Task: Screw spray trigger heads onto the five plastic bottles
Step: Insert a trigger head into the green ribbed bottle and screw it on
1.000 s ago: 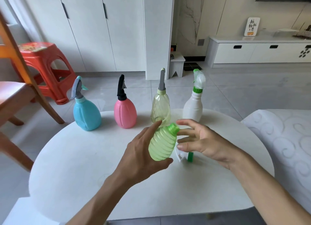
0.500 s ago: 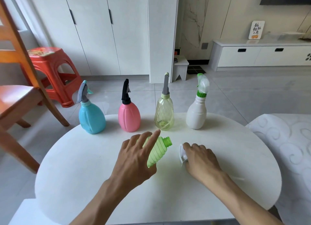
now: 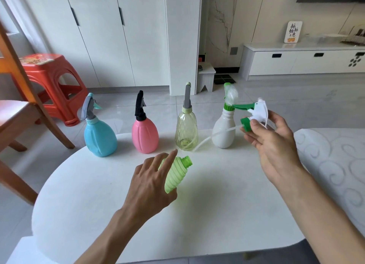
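Note:
My left hand (image 3: 150, 182) grips a ribbed light-green bottle (image 3: 175, 174), tilted with its open threaded neck pointing up and right, above the white round table (image 3: 217, 214). My right hand (image 3: 270, 141) holds a white and green spray trigger head (image 3: 254, 113) raised at the right, its thin dip tube trailing down to the left. Along the far table edge stand a blue bottle (image 3: 99, 137), a pink bottle (image 3: 145, 135), a clear yellowish bottle (image 3: 186, 131) and a white bottle (image 3: 224, 131), each with a trigger head on top.
A wooden chair (image 3: 17, 115) stands at the left, with a red plastic stool (image 3: 51, 79) behind it. A white patterned cushion (image 3: 331, 161) lies at the right. White cabinets and a low TV unit line the far wall.
My right hand picked the trigger head up off the table and raised it to the right. My left hand kept the green bottle, lowered from a second ago.

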Available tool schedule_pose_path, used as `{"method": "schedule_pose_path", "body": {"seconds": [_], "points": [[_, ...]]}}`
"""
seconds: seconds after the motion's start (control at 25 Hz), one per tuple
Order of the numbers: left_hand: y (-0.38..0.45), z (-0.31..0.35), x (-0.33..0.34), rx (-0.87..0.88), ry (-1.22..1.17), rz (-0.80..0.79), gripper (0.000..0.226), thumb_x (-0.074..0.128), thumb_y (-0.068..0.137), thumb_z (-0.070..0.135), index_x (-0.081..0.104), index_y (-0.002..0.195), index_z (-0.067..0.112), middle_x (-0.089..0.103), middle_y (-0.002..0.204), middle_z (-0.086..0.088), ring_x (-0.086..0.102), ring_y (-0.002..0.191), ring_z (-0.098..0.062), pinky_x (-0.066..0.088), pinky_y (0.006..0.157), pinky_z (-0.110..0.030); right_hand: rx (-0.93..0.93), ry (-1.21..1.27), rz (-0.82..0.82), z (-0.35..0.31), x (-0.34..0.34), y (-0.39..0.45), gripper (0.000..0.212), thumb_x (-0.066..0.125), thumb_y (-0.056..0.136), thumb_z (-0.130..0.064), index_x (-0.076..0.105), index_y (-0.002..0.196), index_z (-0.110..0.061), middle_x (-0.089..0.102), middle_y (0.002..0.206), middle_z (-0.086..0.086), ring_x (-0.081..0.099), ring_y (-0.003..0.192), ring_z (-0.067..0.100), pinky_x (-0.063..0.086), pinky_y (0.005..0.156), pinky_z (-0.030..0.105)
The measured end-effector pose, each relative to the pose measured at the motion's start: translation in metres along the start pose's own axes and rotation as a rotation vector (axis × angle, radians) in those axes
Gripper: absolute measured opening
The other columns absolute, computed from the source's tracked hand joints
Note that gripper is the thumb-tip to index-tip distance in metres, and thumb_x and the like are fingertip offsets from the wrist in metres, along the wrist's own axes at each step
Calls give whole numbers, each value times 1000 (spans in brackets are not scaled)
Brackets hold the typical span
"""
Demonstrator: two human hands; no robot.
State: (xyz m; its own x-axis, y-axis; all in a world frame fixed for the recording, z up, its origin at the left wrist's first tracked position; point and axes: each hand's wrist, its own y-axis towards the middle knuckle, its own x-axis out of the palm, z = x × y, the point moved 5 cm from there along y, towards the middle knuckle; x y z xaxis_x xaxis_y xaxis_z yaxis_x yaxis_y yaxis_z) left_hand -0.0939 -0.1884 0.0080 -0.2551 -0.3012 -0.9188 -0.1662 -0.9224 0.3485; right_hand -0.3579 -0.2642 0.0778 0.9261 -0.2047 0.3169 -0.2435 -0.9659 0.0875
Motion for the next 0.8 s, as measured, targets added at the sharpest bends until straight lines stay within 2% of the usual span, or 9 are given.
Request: {"method": "schedule_pose_path", "body": {"seconds": [0.12, 0.28, 0.48, 0.68, 0.8], "points": [[-1, 3, 3, 3, 4, -1, 100, 81, 60, 36, 40, 149, 20, 59, 134, -4, 59, 111, -31, 51, 83, -41, 75, 49, 29, 2, -8, 3, 42, 60, 94, -1, 53, 131, -19, 72, 101, 7, 72, 88, 25, 54, 80, 30], [0, 2, 2, -35, -14, 18, 101, 83, 59, 36, 40, 149, 19, 59, 133, -4, 61, 106, -31, 51, 81, -40, 92, 4, 30, 4, -10, 0, 45, 62, 93, 0, 53, 132, -21, 71, 103, 5, 70, 95, 29, 51, 83, 33], [2, 7, 1, -28, -48, 43, 101, 83, 59, 36, 40, 149, 19, 59, 133, -2, 61, 104, -30, 52, 80, -41, 119, -73, -8, 18, -2, -10, 46, 63, 92, 1, 53, 130, -23, 70, 115, 10, 67, 97, 21, 53, 79, 31], [1, 11, -2, 14, -81, 88, 101, 83, 60, 36, 40, 149, 19, 59, 133, -1, 61, 106, -28, 51, 82, -39, 161, -126, -183, 44, 23, -31, 48, 61, 91, 7, 53, 128, -21, 76, 105, 9, 67, 98, 21, 52, 79, 30], [1, 12, -5, 42, -90, 137, 101, 83, 59, 36, 40, 148, 19, 60, 131, -2, 61, 106, -27, 52, 81, -38, 199, -169, -361, 58, 40, -46, 43, 62, 90, 5, 59, 123, -22, 78, 102, 3, 69, 89, 7, 51, 74, 18]]}}
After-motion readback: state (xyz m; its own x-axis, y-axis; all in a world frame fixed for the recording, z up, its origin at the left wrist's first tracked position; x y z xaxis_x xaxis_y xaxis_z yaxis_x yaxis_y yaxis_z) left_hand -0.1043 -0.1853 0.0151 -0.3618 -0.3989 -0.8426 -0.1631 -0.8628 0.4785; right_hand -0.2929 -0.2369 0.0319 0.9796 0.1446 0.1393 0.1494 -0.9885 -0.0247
